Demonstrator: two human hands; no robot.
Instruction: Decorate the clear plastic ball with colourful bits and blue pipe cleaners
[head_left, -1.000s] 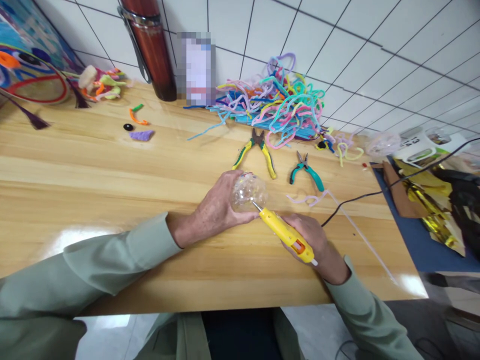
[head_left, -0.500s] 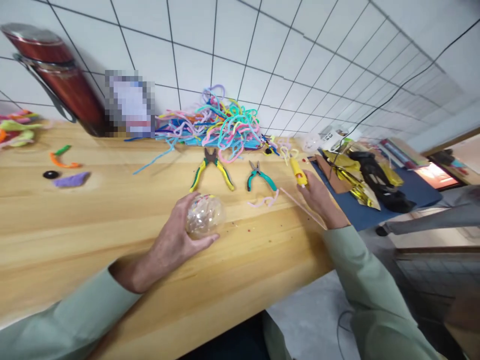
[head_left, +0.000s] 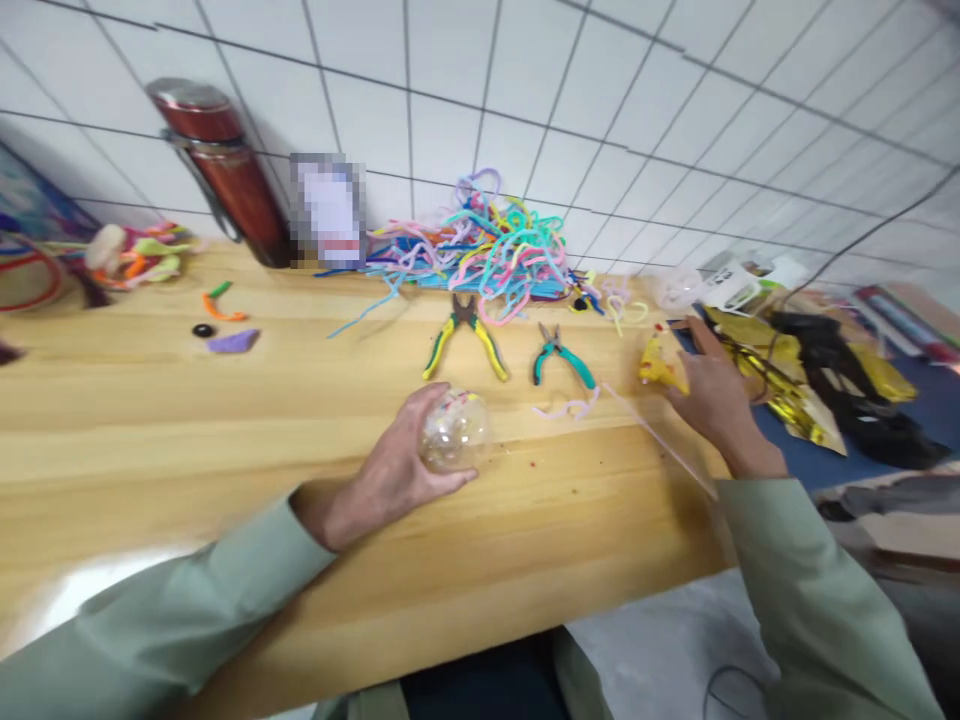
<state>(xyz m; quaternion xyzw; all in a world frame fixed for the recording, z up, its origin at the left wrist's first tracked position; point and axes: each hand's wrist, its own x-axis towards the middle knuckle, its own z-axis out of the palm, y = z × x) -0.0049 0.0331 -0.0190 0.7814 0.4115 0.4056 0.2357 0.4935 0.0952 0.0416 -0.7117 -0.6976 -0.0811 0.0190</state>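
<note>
My left hand is closed around a clear plastic ball with coloured specks inside, resting it on the wooden table. My right hand is out at the table's right end, fingers stretched, right beside a yellow glue gun that lies on the wood; the thumb side touches or nearly touches it. The picture is blurred there. A thin pale rod lies just in front of that hand.
Yellow-handled pliers and small teal pliers lie beyond the ball, with a pink pipe-cleaner scrap. A tangled pipe-cleaner pile and a red flask stand at the tiled wall. Gold foil lies at right.
My right hand carried the glue gun away from the ball to the table's right end and has opened beside it. The left hand kept the ball in place.
</note>
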